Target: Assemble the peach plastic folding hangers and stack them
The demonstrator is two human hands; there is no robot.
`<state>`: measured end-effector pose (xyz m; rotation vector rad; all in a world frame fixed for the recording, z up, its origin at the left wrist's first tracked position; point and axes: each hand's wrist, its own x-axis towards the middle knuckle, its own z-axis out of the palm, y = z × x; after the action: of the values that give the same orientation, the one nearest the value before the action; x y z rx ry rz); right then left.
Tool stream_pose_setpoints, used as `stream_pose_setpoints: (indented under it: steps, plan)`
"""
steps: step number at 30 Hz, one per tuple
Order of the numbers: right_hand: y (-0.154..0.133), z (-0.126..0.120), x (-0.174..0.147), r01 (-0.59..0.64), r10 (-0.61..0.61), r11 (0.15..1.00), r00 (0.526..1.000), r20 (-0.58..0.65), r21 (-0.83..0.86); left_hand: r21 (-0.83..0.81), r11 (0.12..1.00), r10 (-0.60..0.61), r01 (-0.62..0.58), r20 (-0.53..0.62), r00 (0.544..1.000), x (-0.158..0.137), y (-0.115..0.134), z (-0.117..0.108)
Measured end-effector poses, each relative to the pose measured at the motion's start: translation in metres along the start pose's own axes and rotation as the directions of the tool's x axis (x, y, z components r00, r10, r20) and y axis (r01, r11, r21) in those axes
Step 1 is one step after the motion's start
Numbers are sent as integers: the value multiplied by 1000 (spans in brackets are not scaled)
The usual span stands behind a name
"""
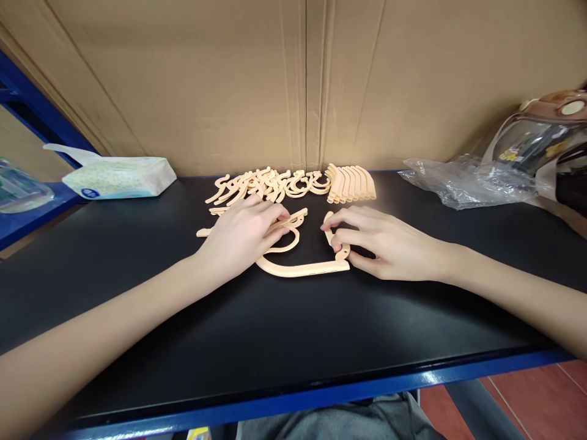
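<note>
My left hand (241, 229) is closed, thumb and fingers pinching a flat peach plastic hanger arm (287, 221) just above the table. Below it lie a curved hanger hook (293, 241) and a long curved hanger arm (302, 269), partly covered by the hand. To the right, my right hand (383, 241) has its fingers curled round a short peach plastic piece (329, 227). A rounded end with a hole (343, 252) shows under those fingers, beside the tip of the long arm. I cannot tell whether these parts are joined.
Several peach hooks (261, 183) lie heaped at the back, next to a row of curved arms (351, 183). A tissue pack (121, 177) sits back left. Clear plastic wrap (454, 180) and a transparent bottle (536, 143) stand right. Cardboard (206, 85) closes off the black table's (275, 336) rear.
</note>
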<state>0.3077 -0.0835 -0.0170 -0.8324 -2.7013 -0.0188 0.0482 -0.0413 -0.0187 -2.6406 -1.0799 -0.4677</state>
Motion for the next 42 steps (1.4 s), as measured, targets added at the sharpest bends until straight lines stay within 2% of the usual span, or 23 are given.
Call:
stream_pose_setpoints:
  steps: [6, 18, 23, 29, 36, 39, 42]
  plan:
    - [0, 2, 2, -87, 84, 990, 996, 28, 109, 5, 1000, 10, -10, -1, 1000, 1, 4, 1]
    - [-10, -1, 6, 1, -5, 992, 999, 33, 128, 37, 999, -19, 20, -17, 1000, 1, 4, 3]
    - [-24, -2, 7, 43, -55, 976, 997, 49, 212, -15, 997, -81, 81, -37, 996, 0, 5, 2]
    - [-38, -5, 5, 55, -84, 953, 993, 85, 298, 10, 999, -46, 46, -72, 996, 0, 5, 2]
    - [-18, 0, 4, 38, -49, 980, 997, 53, 195, -45, 999, -13, 12, -42, 999, -1, 4, 1]
    - [-5, 4, 4, 2, -2, 986, 1000, -1, 166, -61, 998, 7, -7, -5, 1000, 0, 6, -1]
    - [7, 8, 4, -21, 28, 991, 998, -50, 130, -51, 996, 66, -67, -15, 998, 0, 9, -3]
